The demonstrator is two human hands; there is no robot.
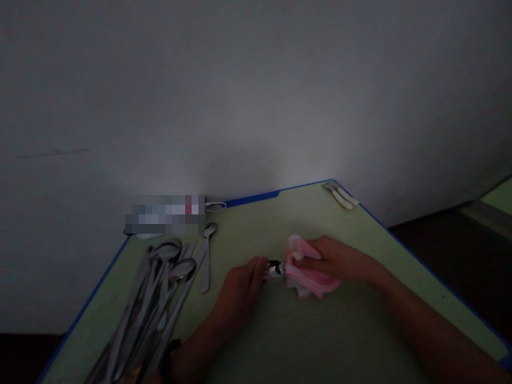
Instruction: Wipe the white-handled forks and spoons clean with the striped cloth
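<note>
My left hand [242, 285] is closed, its fingertips pinching the end of a shiny metal spoon [275, 269] just above the table. A pink and white cloth [310, 280] is bunched in my right hand [334, 257], whose fingers are shut on it. The cloth meets the other side of the spoon, and whatever lies inside its folds is hidden. To the left of my left hand lies a long pile of metal cutlery [164, 282], with spoons and straight handles heaped together. One single spoon [206, 261] rests apart, right beside that pile.
Two pieces of cutlery with cream handles [343, 197] lie at the far right corner. A blurred-out flat object [164, 216] with a white cord loop [216, 205] sits at the back left. The green table [248, 229] has blue edging and stands against a grey wall [240, 106].
</note>
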